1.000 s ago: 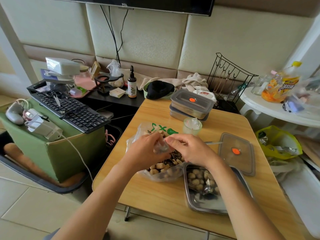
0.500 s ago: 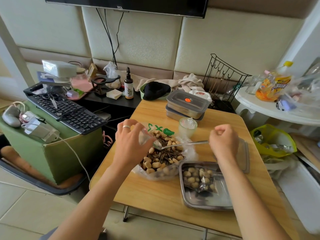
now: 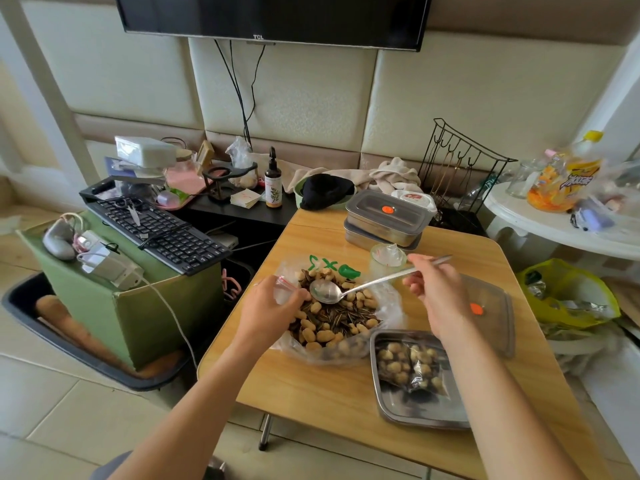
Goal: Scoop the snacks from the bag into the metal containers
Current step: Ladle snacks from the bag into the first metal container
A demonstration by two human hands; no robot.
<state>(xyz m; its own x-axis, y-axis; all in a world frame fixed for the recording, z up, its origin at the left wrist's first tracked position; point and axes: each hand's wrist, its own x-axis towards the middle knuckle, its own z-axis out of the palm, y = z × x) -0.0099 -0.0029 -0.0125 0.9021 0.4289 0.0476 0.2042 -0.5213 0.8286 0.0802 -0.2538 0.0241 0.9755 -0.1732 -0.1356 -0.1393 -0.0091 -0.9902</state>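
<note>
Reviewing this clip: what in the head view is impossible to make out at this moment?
All head view.
Closed containers: contents, hidden by their lids.
Open container: right side, covered by the right forearm.
Bag: green print, too crumpled to read.
Spoon: part of handle, inside the right hand.

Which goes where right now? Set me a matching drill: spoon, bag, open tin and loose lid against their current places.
1 spoon
2 bag
3 open tin
4 loose lid

A rim gripped by the left hand
B held in the right hand, bowl empty
C flat on the table, right of the right hand
D at the table's near edge, partly filled

Pairs: 1-B, 2-A, 3-D, 4-C
</note>
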